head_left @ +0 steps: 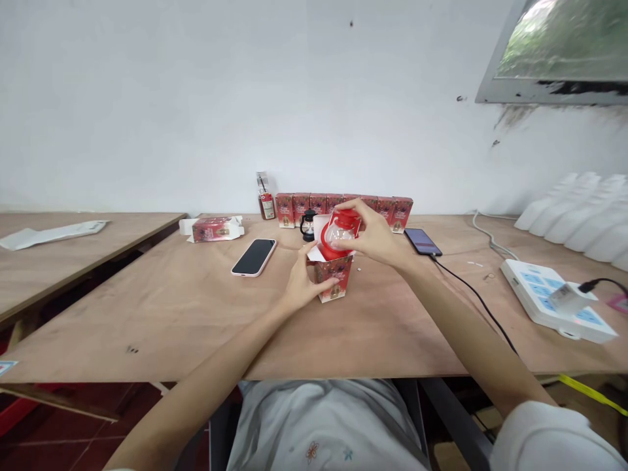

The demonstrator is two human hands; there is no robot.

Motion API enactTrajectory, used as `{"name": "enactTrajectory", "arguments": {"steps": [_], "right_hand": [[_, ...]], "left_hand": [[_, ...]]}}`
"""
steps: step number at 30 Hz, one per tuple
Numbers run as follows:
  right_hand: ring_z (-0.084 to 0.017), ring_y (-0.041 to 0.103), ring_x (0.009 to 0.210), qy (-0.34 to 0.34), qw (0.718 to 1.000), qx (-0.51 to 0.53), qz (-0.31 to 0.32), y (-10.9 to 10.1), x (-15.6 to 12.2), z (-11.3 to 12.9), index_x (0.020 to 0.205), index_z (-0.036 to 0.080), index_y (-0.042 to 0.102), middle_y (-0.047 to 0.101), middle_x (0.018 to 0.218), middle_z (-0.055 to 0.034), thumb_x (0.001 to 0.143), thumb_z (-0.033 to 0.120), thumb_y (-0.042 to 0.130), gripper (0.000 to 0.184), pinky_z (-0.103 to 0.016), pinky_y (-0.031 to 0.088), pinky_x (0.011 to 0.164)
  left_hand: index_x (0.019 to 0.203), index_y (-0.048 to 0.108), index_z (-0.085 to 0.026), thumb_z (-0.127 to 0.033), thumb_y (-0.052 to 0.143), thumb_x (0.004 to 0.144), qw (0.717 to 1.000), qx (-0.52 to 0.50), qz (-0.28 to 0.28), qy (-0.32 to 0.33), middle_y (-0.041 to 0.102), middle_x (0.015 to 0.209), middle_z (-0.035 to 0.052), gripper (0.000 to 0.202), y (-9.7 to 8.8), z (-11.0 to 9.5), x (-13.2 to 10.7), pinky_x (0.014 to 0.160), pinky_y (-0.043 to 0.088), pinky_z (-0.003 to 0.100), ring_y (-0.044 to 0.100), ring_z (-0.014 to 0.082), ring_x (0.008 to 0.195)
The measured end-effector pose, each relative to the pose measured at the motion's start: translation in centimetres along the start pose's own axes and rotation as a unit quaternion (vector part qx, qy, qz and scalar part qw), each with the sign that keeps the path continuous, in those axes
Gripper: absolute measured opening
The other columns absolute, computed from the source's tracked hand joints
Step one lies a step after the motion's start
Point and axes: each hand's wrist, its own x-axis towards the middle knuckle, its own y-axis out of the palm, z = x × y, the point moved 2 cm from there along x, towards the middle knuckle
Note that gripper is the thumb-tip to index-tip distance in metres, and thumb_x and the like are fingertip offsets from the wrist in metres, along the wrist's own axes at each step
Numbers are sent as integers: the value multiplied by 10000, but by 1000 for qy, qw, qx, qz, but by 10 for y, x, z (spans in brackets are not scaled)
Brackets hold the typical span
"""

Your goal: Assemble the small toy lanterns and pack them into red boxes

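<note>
A small red patterned box [336,278] stands upright with its top open in the middle of the plywood table [196,314]. My left hand [301,284] is wrapped round the box's left side. My right hand [370,232] grips a red and clear lantern-shaped object [338,234], tilted, with its red base at the box's open mouth. A white flap or insert shows at the back of the opening.
A row of several matching red boxes [343,206] lines the wall, with a black lantern [307,224] in front. A phone [254,256] lies left, another phone [422,241] with cable right. A flat box [216,229] lies far left, a power strip [557,299] right.
</note>
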Motion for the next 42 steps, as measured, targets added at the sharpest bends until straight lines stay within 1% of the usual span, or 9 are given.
{"name": "enactTrajectory", "arguments": {"steps": [4,8,15,19,22,25,32,35,42], "right_hand": [[-228,584,925,-19,994,-69,86,7,2,7,1095,244,582,631,1044,-48,615,270,757,512,-350,445,810],[-199,582,809,-19,986,-92,140,15,1,0,1017,257,659,666,848,-27,745,333,686,284,-319,418,758],[-241,543,889,-44,976,-139,165,12,-4,-11,1000,281,711,653,764,-53,816,438,603,265,-418,359,881],[-214,569,898,-35,990,-29,135,11,-6,-18,1047,253,676,675,854,-52,881,330,473,273,-433,389,906],[-192,586,975,9,992,129,5,9,-5,-32,1050,224,632,662,1016,-56,845,273,490,254,-393,436,910],[-194,574,1058,85,960,252,-88,14,-7,-49,1085,245,573,613,1162,-54,705,297,674,397,-382,455,939],[-200,633,982,183,885,424,55,52,-19,-41,1158,272,521,651,1146,-48,596,390,783,632,-369,528,864],[-204,623,1020,140,893,425,49,52,-20,-31,1163,289,537,641,1179,-33,592,421,787,636,-345,534,849],[-187,637,983,72,927,368,25,45,-25,-30,946,251,678,684,1059,-39,786,534,606,333,-354,505,879]], "left_hand": [[1352,333,-230,-361,781,649,1000,-6,-4,16,467,1337,121,844,1,2,0,1016,423,447,487,276,1223],[1408,264,-247,-371,775,660,1000,-12,0,20,421,1386,132,915,0,3,-1,972,463,431,503,273,1209],[1481,50,-259,-374,749,689,999,-25,20,28,519,1292,119,1063,4,3,0,941,478,420,566,252,1112],[1482,67,-287,-369,736,702,999,-24,12,48,487,1316,118,1030,4,4,0,890,496,398,567,236,1070],[1464,194,-295,-369,726,712,998,7,18,55,491,1277,96,924,1,1,0,908,482,392,543,234,1078],[1401,363,-290,-352,697,741,996,41,43,70,492,1206,72,742,-3,-6,0,974,438,398,516,234,1111],[1384,387,-277,-284,687,735,993,32,76,80,467,1152,76,716,-8,-12,2,974,438,415,502,234,1091],[1323,442,-269,-273,694,721,993,29,86,76,480,1133,74,653,-10,-12,5,951,452,426,506,240,1071],[1263,412,-234,-275,685,731,993,6,73,97,469,1218,105,600,-5,-3,4,931,468,422,497,260,1143]]}}
